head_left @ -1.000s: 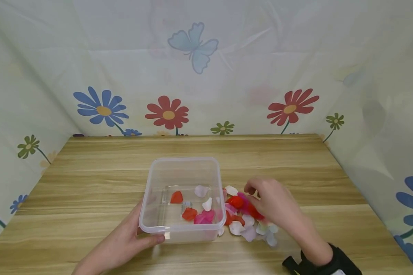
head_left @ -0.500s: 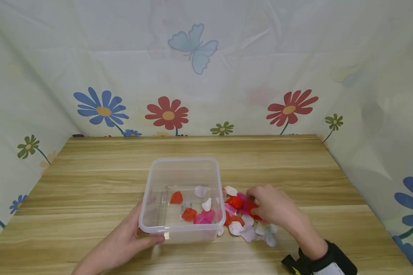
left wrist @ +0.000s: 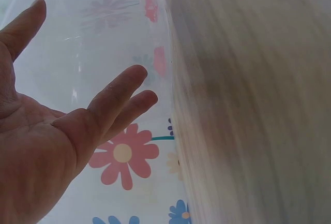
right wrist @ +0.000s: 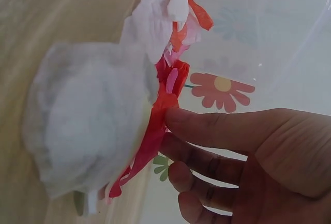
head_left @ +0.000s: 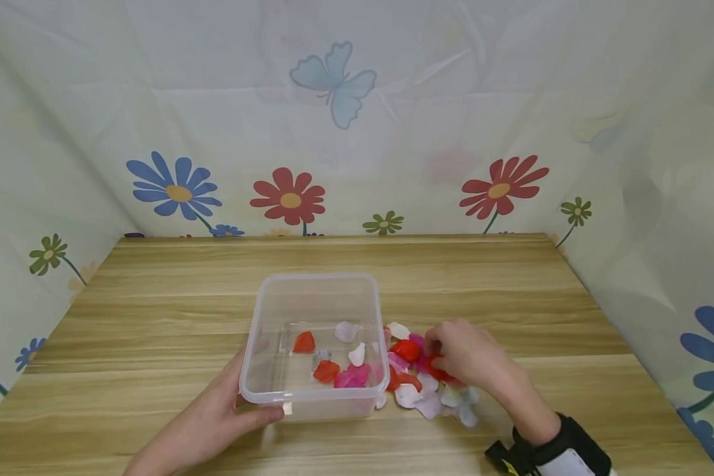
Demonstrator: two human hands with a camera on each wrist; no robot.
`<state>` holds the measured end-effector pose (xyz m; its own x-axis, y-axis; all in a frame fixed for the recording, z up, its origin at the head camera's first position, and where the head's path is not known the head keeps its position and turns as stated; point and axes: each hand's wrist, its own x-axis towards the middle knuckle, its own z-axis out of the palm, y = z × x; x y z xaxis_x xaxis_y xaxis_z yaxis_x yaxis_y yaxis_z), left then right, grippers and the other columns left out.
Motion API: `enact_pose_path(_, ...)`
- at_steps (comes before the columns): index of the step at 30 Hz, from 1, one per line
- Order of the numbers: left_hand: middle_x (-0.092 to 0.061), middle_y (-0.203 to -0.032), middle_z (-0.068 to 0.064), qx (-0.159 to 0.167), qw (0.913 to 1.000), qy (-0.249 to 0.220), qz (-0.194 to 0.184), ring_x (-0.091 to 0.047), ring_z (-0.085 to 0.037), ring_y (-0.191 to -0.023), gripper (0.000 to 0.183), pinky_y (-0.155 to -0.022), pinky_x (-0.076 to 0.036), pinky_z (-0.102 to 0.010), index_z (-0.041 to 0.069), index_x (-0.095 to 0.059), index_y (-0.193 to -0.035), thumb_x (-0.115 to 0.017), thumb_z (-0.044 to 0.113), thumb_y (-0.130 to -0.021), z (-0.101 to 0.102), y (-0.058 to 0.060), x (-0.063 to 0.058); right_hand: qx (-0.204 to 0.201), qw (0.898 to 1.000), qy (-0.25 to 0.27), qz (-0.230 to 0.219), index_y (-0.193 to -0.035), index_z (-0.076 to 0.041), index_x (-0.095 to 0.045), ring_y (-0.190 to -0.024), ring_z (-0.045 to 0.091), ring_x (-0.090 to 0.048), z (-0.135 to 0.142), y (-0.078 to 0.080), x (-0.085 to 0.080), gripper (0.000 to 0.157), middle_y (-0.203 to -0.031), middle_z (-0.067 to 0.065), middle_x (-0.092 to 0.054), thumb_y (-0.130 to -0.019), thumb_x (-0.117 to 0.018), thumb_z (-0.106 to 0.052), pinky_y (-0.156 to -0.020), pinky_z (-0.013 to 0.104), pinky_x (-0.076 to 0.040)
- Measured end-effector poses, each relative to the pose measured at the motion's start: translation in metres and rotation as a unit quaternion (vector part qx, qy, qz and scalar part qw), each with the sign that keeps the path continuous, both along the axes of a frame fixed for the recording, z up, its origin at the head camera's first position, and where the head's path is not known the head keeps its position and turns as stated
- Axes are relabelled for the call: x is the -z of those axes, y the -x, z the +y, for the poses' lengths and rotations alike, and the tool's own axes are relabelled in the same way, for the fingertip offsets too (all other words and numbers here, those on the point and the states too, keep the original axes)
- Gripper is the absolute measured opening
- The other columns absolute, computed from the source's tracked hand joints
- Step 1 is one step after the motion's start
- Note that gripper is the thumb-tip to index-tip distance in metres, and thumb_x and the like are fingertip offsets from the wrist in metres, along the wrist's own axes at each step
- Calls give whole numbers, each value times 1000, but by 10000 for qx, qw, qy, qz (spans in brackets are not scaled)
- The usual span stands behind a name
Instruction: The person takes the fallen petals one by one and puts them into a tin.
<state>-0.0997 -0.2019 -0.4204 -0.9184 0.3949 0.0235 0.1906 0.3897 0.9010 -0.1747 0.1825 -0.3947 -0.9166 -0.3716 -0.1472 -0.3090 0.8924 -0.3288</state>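
A clear plastic container (head_left: pixel 309 395) stands on the table, with a few red, pink and white petals (head_left: pixel 327 371) inside. Against its left side rests my left hand (head_left: pixel 211 411), the thumb near the front corner. In the left wrist view its fingers (left wrist: pixel 116 92) look extended and spread along the container wall. To the container's right lies a loose pile of artificial petals (head_left: pixel 407 395), red, pink and white. My right hand (head_left: pixel 473 354) is over the pile's right side. In the right wrist view its thumb and forefinger pinch a red petal (right wrist: pixel 164 102); a large pale petal (right wrist: pixel 93 115) fills the foreground.
The wooden table (head_left: pixel 172 297) reaches back to a fabric backdrop (head_left: pixel 416 152) printed with flowers and a butterfly. Similar fabric encloses the left and right sides. A black wrist strap (head_left: pixel 562 443) sits on my right forearm.
My right hand has lowered slightly into the petals, its fingers closing in on the red ones. The left hand and the container have stayed in place.
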Motion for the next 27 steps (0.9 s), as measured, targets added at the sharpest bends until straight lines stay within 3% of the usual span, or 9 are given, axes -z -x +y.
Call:
enact_pose_path(7,-31,-162,-7,13,10000,20,-58,-52,-33,-127,110,-100,-50,-41,39,-8,-164,-86,28,-86,0,0,-1,-23,9999,153,49,-71,-16,-65,-59,15,-49,1,0,-2,25,-66,-4,-52,-86,-73,2,-51,29,-41)
enact_pose_path(10,-32,-161,-8,16,10000,69,-13,-52,-34,-126,110,-99,-50,-44,35,-9,-165,-85,29,-87,0,0,-1,-65,9996,262,126,-75,-15,-67,-61,14,-49,3,0,-4,21,-68,-4,-54,-87,-73,1,-52,28,-43)
enact_pose_path(16,-30,-162,-6,5,10000,22,-30,-51,-34,-128,110,-99,-50,-41,39,-8,-164,-86,29,-86,1,1,-1,-56,9979,606,210,-83,-13,-70,-65,14,-52,6,0,-10,13,-74,-5,-58,-88,-76,-3,-56,29,-48)
enact_pose_path(27,-26,-165,-6,83,9999,-129,33,-49,-35,-130,111,-100,-49,-38,39,-7,-165,-85,26,-87,1,1,0,46,9953,901,354,-84,-13,-68,-63,13,-52,9,-1,-21,16,-73,-5,-59,-88,-76,0,-55,28,-49)
